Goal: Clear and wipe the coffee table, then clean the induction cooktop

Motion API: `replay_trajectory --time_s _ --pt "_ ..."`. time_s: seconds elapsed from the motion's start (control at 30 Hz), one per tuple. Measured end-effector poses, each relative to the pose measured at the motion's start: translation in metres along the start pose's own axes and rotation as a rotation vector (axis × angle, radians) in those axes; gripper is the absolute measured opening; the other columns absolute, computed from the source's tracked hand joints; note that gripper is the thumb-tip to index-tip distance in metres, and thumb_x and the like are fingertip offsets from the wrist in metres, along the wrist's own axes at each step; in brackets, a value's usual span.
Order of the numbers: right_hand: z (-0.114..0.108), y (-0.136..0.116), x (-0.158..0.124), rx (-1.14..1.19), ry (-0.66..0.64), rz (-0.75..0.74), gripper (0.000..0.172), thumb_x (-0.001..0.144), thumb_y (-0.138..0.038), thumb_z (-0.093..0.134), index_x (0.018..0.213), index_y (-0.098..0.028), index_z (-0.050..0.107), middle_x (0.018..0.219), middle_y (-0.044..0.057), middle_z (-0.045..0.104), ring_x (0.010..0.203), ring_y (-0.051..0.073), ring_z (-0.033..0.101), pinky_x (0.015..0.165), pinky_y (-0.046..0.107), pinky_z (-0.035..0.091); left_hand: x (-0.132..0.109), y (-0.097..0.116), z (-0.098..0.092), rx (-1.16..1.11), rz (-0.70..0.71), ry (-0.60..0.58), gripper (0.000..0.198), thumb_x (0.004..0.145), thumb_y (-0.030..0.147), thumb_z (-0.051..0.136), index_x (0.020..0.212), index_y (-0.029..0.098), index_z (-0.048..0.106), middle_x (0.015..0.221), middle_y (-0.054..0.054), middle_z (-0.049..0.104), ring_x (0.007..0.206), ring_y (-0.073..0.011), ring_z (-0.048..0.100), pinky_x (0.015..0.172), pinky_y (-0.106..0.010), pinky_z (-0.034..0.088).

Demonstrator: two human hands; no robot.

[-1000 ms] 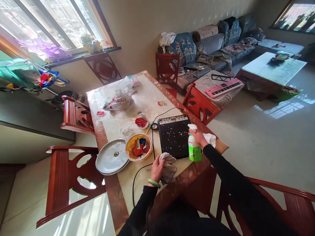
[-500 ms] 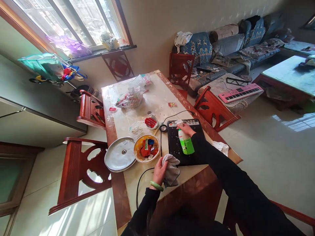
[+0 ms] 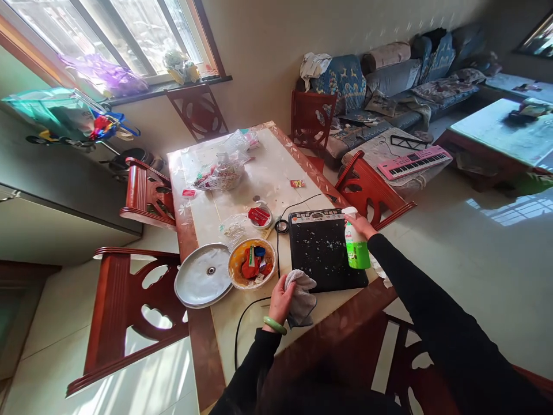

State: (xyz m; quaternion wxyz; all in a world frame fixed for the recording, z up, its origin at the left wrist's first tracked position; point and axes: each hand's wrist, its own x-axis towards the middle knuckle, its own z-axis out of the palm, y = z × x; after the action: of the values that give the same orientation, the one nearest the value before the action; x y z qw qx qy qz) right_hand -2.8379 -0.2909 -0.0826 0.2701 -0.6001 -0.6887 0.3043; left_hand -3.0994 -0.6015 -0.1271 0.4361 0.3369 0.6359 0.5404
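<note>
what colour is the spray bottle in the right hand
The spray bottle is bright green with a white top, best seen in the head view.

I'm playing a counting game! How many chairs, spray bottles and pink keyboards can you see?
Chairs: 6
Spray bottles: 1
Pink keyboards: 1
Total: 8

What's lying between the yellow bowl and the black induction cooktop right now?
The head view shows a black power cord running between the yellow bowl and the induction cooktop.
</note>
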Motion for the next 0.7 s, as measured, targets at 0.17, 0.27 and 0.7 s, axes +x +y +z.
replay_trajectory --time_s 0.17,0.27,0.7 --pt "-0.016 0.014 -0.037 0.021 -0.095 0.087 0.034 0.097 -0.042 0.058 0.098 -0.015 0.079 0.099 0.015 0.083 0.093 0.028 0.076 0.090 0.037 0.055 -0.003 0.004 0.005 0.004 0.003 -0.034 0.029 0.080 0.047 0.074 0.088 0.020 0.073 0.088 -0.006 0.074 0.086 -0.0234 0.067 0.083 -0.034 0.051" --pt "-0.002 0.016 -0.088 0.043 -0.113 0.062 0.041 0.092 -0.055 0.061 0.084 -0.019 0.078 0.095 0.013 0.082 0.094 0.030 0.075 0.093 0.041 0.056 -0.007 0.004 0.002 -0.036 0.010 -0.010 0.033 0.079 0.050 0.075 0.091 0.019 0.074 0.093 -0.007 0.075 0.090 -0.0241 0.069 0.086 -0.034 0.052" --pt "0.087 -0.023 -0.302 0.508 -0.141 -0.204 0.057 0.099 -0.052 0.064 0.148 -0.027 0.055 0.150 0.013 0.062 0.126 0.030 0.066 0.115 0.052 0.051 -0.025 0.028 -0.041 -0.187 0.067 0.198 0.045 0.079 0.053 0.077 0.108 0.019 0.075 0.113 -0.010 0.079 0.111 -0.0281 0.070 0.102 -0.040 0.052"
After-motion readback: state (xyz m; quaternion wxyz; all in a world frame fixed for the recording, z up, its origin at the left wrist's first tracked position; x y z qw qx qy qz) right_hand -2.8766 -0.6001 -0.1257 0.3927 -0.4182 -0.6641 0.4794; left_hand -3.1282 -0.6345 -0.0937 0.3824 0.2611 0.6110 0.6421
